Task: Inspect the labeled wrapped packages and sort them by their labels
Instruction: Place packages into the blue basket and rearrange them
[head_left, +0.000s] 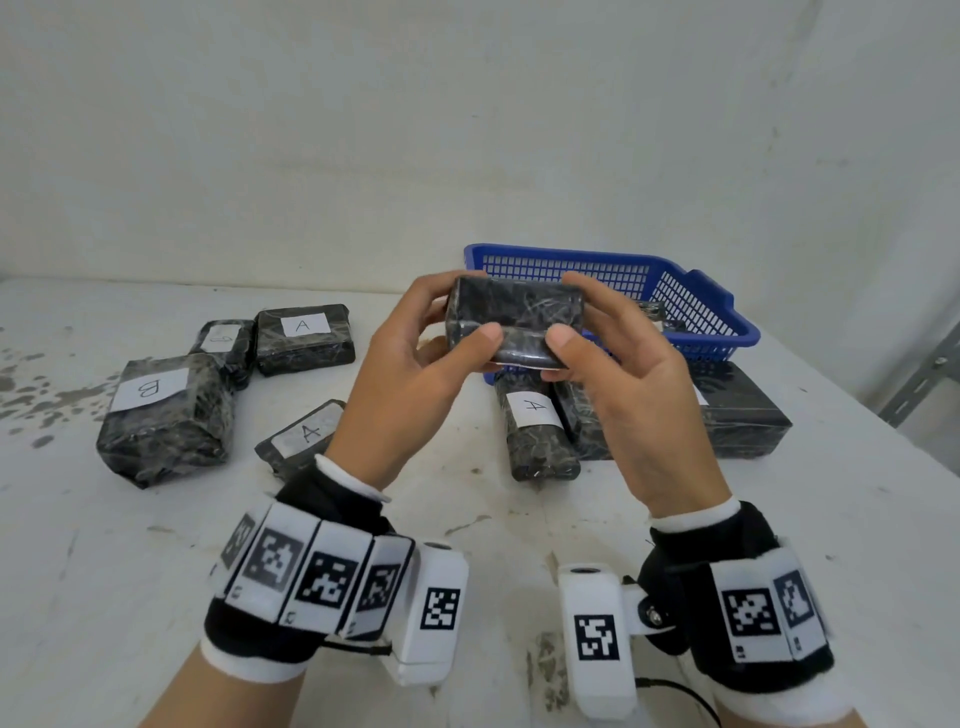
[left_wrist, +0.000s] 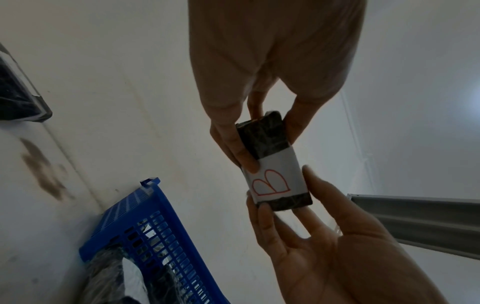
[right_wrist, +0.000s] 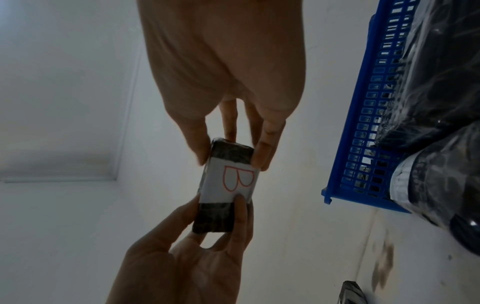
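On the left of the white table (head_left: 156, 545), a large dark wrapped package labelled B (head_left: 165, 415) lay nearest you, with a small package (head_left: 223, 343) whose label could not be read just behind it. A package labelled A (head_left: 305, 338) sat next to that one, and another A package (head_left: 298, 441) lay partly hidden behind your left wrist.

Above the middle of the table, your left hand (head_left: 410, 384) gripped one end of a small dark package (head_left: 511, 317), thumb on the near face and fingers curled round the far side. The package was held in the air, clear of the table. Its label (left_wrist: 275, 176) faced away from you; the wrist views showed a white band with a red-outlined B. Your right hand (head_left: 628, 395) gripped the other end the same way, thumb in front and fingers behind.

Under your right hand lay a further A package (head_left: 535, 426) and beside it a larger dark package (head_left: 748, 421). Behind them stood a blue basket (head_left: 691, 301) with wrapped packages inside.
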